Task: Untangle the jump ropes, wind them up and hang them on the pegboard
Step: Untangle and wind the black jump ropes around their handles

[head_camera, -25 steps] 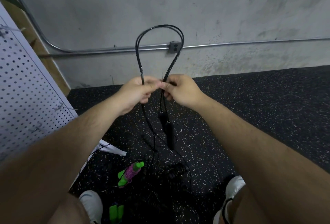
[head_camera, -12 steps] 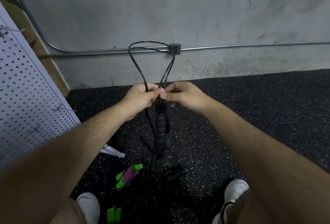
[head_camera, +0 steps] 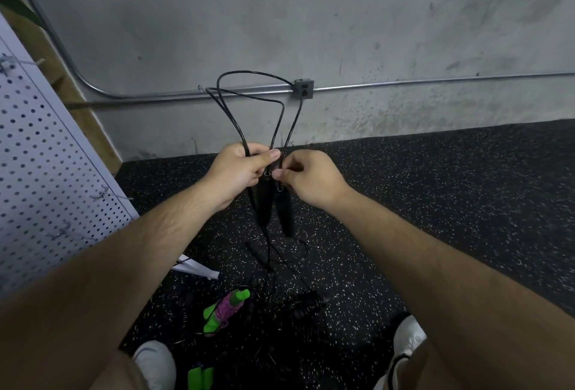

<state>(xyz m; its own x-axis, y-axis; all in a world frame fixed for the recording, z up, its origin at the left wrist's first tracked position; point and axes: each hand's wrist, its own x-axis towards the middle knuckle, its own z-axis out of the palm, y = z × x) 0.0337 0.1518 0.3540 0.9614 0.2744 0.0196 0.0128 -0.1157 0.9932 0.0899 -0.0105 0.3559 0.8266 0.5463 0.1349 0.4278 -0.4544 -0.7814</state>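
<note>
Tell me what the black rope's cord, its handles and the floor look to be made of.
Cord: thin and glossy, and it holds springy loops, so likely PVC or plastic-coated cable.
Handles: matte black with no shine, possibly foam or rubber grips; too dark to be sure.
Floor: matte black with pale flecks, which looks like rubber gym flooring.

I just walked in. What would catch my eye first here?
The left hand and right hand meet mid-frame, gripping a black jump rope whose loops rise before the grey wall. Below, on the speckled floor, lies a green-and-pink jump rope; a white pegboard stands at the left.
</note>
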